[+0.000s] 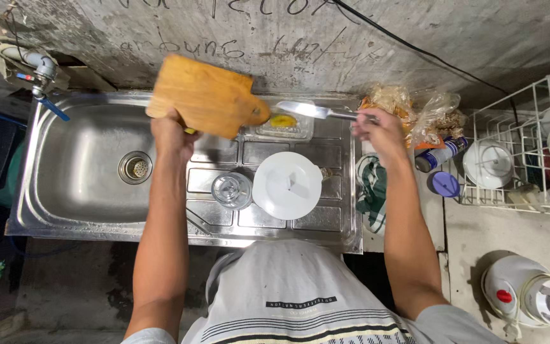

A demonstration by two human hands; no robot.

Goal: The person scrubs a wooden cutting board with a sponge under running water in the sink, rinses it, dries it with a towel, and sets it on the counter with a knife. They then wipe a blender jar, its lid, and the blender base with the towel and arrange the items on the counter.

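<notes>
— left hand [172, 135]? 
— clenched on a wooden cutting board [206, 95], lifted above the steel sink [84, 167].
— right hand [380, 130]? 
— grasping a knife [310, 111] by the handle, blade pointing toward the board, over a clear tray [282, 125].
— below? 
— glass jar [232, 190] beside white lid [288, 185] on the drainboard.

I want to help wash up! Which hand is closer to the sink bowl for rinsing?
Left, probably. The left hand holds the wooden cutting board at the sink bowl's edge. The right hand holds the knife farther off, over the drainboard.
</notes>
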